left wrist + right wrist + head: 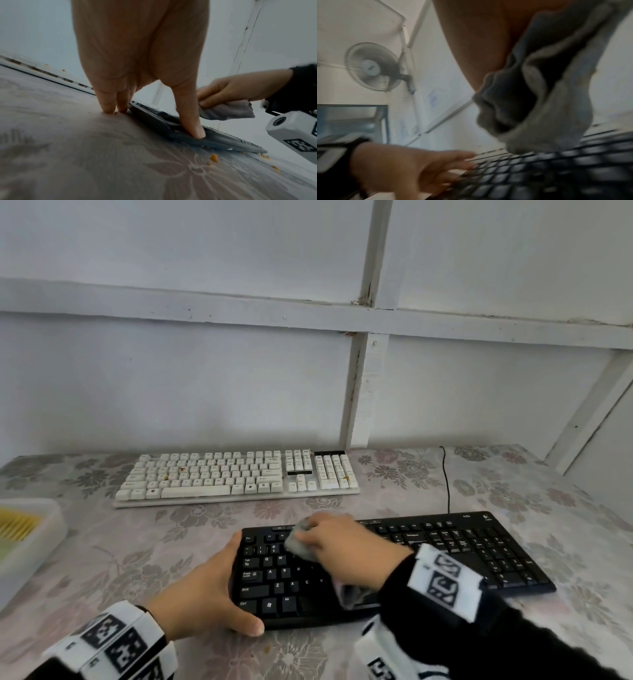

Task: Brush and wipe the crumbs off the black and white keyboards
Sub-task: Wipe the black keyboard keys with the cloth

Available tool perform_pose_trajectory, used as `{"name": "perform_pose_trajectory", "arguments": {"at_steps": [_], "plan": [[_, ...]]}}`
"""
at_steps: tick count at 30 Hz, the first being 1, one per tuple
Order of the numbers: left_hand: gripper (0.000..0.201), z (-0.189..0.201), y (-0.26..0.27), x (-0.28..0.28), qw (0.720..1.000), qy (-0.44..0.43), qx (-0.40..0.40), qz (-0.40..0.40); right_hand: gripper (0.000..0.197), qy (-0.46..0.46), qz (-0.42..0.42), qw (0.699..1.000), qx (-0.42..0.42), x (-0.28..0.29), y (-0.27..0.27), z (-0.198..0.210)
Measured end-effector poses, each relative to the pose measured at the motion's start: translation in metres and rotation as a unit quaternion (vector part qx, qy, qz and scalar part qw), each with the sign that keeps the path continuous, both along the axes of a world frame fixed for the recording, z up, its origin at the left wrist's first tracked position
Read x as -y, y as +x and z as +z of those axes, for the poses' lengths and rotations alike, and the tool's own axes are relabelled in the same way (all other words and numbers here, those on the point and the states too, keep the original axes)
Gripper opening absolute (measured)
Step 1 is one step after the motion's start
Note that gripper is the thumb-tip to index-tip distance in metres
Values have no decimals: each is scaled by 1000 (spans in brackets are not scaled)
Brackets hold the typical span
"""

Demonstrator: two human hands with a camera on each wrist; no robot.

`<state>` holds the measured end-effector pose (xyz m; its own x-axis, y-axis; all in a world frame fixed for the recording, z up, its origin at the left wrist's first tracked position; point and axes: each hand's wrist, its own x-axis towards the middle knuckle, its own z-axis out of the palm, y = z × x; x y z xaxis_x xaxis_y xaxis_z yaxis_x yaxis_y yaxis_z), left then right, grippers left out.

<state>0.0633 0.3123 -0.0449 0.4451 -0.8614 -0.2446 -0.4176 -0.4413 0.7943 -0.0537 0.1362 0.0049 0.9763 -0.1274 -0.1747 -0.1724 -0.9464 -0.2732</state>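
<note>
Wiping pass is running on the black keyboard (394, 563), which is lying nearest the person on the flowered tablecloth (113, 559). Right hand (337, 546) is bunching a grey cloth (301, 544) in curled fingers and pressing it onto the upper-left key rows; the wad probably gives a firm edge for dragging grit out of the gaps. Left hand (209, 590) is bracing the keyboard's left end, fingers straight, thumb (192, 115) pushing against the front edge and fingertips (108, 105) planted on the cloth beside the case. Judgement: this is stopping the board from sliding under the strokes. Orange crumbs (214, 158) are lying on the tablecloth just beside the front edge. White keyboard (236, 475) is sitting farther back, well apart from both hands, brown specks showing on several keys, so it looks not yet cleaned.
</note>
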Motion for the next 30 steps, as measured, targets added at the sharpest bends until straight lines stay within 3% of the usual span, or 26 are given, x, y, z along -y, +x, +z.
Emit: {"name": "perform_pose_trajectory", "arguments": {"at_steps": [4,7,12,18,21,26,28,30], "plan": [[104,1,2,3,1000,16,13,1,24,-45,88,995,-14,-42,35,-20],[111,1,3,3,999,35,30,8,27,-59,48,997,-9,-59,41,-30],[95,2,0,3,999,14,37,2,31,-116,22,993,-22,-63,27,-20],[101,-1,0,2,1000,1,21,1,31,-114,3,993,-7,-22,-4,-21],[102,-1,0,1,1000,2,15,-2,23,-135,-31,989,-43,-7,-13,-18],[98,0,1,2,1000,-6,6,-4,22,-65,-13,998,3,-22,6,-8],[104,-1,3,3,1000,14,17,-5,20,-53,26,998,27,-45,16,-9],[122,-1,4,4,998,48,31,-3,23,-65,39,997,7,-66,25,-11]]}}
